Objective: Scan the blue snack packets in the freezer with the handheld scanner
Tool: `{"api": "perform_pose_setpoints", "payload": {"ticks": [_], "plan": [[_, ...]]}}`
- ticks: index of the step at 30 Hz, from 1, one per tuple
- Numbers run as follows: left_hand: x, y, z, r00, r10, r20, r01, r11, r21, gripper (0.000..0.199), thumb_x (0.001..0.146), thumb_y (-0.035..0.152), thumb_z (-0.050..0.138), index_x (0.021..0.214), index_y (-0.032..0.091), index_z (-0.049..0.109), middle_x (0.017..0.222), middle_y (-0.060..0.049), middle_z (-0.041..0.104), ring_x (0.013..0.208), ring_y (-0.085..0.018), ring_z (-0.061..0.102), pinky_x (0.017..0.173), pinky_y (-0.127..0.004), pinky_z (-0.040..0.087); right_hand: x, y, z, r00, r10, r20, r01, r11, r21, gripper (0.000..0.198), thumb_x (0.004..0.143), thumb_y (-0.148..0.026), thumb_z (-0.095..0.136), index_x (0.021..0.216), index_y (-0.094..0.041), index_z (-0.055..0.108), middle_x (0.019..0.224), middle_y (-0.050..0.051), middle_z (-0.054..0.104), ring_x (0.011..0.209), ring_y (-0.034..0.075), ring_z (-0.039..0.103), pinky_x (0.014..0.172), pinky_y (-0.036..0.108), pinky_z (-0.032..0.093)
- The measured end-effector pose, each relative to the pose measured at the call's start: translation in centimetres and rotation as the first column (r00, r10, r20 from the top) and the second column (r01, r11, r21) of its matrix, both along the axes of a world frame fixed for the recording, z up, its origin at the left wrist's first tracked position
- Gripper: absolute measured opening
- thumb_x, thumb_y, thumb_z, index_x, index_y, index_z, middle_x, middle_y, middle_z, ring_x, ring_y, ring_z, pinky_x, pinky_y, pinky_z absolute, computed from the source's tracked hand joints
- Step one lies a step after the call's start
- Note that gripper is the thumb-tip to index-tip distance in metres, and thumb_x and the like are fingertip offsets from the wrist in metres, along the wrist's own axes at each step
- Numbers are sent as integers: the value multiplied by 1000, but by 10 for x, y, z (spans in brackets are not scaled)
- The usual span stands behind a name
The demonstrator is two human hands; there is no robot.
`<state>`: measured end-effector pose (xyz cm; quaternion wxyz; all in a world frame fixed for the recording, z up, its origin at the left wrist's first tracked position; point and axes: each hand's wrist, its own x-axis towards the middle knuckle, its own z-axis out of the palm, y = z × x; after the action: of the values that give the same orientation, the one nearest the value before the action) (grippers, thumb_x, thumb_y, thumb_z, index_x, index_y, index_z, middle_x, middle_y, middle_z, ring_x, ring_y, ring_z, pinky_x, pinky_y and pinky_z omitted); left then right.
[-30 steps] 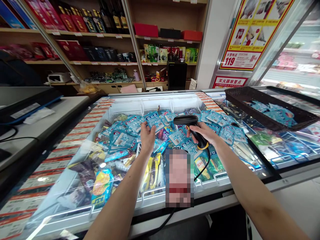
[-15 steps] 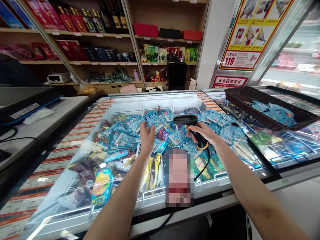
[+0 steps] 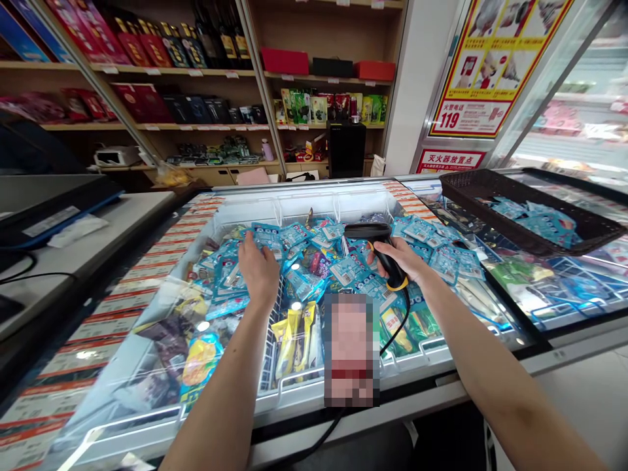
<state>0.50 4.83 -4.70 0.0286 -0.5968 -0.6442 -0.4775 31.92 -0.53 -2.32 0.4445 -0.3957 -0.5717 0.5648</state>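
Our left hand [image 3: 260, 271] and right hand [image 3: 401, 259] are bare, with slim fingers [image 3: 249, 248]; our left forearm [image 3: 220, 386] and right forearm [image 3: 483, 347] are bare too, narrow near the hands and broader farther back.

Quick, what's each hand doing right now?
Left hand: at the blue packets; whether it grips one cannot be told.
Right hand: closed around the black scanner.

Boxes [image 3: 284, 61] and bottles [image 3: 228, 43] line wooden shelves [image 3: 326, 31] left of a yellow poster [image 3: 498, 73].
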Motion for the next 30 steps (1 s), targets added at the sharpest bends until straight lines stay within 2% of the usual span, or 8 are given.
{"api": "perform_pose_setpoints", "payload": {"ticks": [4,6,10,13,18,21,25,30], "plan": [[2,-11,5,982,120,-146,-127,991,-35,56,80,19,49,136,15,44,134,-20,45,125,-38,39,99,-57,31,1,1,0,1000,-11,1,11,1000,-14,43,77,-54,63,96,-16,58,78,6,69,43,12,57,38,23,46],[7,-16,7,968,96,-231,-104,994,-24,53,82,18,48,134,21,46,140,-16,42,129,-37,35,101,-59,27,1,2,-1,1000,-16,3,16,1000,-18,44,76,-54,63,96,-16,58,77,6,69,43,12,57,38,23,46],[19,-16,6,918,-134,-372,129,991,-38,46,88,16,40,132,25,48,141,-10,46,133,-28,36,109,-51,19,2,3,-2,1000,-13,-1,13,1000,-18,43,77,-54,62,96,-15,58,78,6,69,43,12,57,37,23,46],[33,-11,4,864,-314,-394,308,948,-80,44,90,22,37,133,24,48,141,-9,47,132,-24,39,109,-45,23,2,3,-2,1000,-3,-15,2,1000,-14,41,78,-53,62,96,-16,57,78,6,69,43,12,57,38,23,46],[64,6,2,786,-474,-396,434,880,-192,44,92,27,36,134,20,47,141,-11,48,128,-24,44,109,-44,25,2,2,1,1000,-5,-13,4,1000,-16,42,77,-54,62,95,-17,56,79,6,69,43,11,57,39,23,46],[82,25,1,761,-481,-436,427,876,-223,43,94,29,34,134,20,47,141,-12,48,130,-25,43,110,-45,23,3,1,2,1000,-12,-19,11,1000,-20,42,77,-55,62,94,-17,56,78,5,69,43,11,57,39,23,46],[94,52,-7,774,-475,-418,368,875,-314,44,95,32,32,131,17,50,133,-17,53,123,-29,49,104,-47,30,3,1,4,999,-37,-40,36,999,-33,42,76,-55,62,92,-17,57,77,5,69,42,11,56,38,24,45],[99,55,-12,801,-429,-418,296,890,-347,39,90,36,45,123,18,56,116,-18,60,114,-32,53,100,-51,32,4,2,6,996,-55,-69,52,998,-44,42,74,-55,64,92,-17,58,76,6,68,41,12,56,38,24,45]]}}
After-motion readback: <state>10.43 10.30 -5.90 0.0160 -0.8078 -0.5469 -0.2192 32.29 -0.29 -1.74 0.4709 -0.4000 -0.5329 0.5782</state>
